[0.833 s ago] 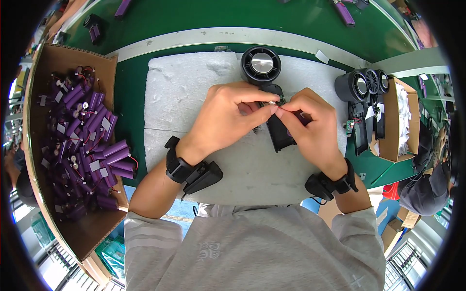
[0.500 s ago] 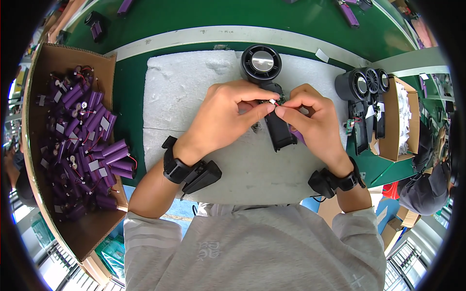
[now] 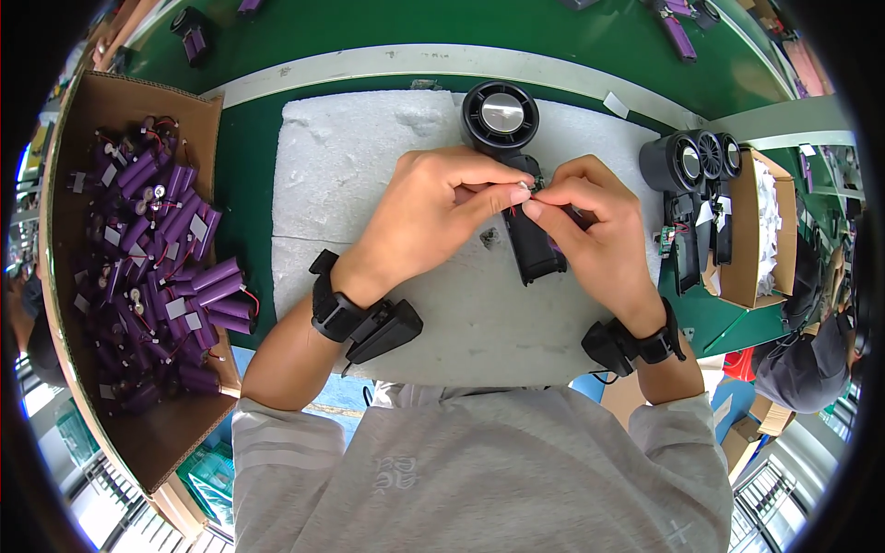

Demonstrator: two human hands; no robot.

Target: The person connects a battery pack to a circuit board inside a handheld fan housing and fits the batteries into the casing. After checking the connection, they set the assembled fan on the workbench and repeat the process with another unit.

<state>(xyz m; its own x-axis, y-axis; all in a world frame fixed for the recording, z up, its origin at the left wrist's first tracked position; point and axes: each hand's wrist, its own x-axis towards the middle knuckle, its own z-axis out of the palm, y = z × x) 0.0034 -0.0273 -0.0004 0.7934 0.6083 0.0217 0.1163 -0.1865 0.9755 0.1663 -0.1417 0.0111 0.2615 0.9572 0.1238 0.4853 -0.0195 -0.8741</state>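
A black handheld fan [image 3: 479, 118] with a round silver-centred head lies on the foam sheet, its handle [image 3: 535, 253] pointing toward me. Over the handle's upper end, my left hand [image 3: 429, 212] is closed, thumb and forefinger pinching a small white wire connector [image 3: 525, 185]. Close against it, my right hand [image 3: 599, 235] pinches the thin red wires of that connector. A sliver of a purple battery pack [image 3: 555, 246] shows by the right palm, mostly hidden. Part of a green circuit board [image 3: 537, 181] peeks out between the fingertips.
At left stands a cardboard box [image 3: 138, 442] heaped with purple battery packs [image 3: 175, 230]. White foam [image 3: 350, 147] covers the green bench. On the right, several black fans [image 3: 668, 166] lie beside a carton [image 3: 784, 221] of white pieces. A pale rail [image 3: 442, 60] crosses behind.
My fingertips have drawn closer together over the handle, so less of the connector and wires shows. The view has shifted slightly; the fan stays in place on the foam.
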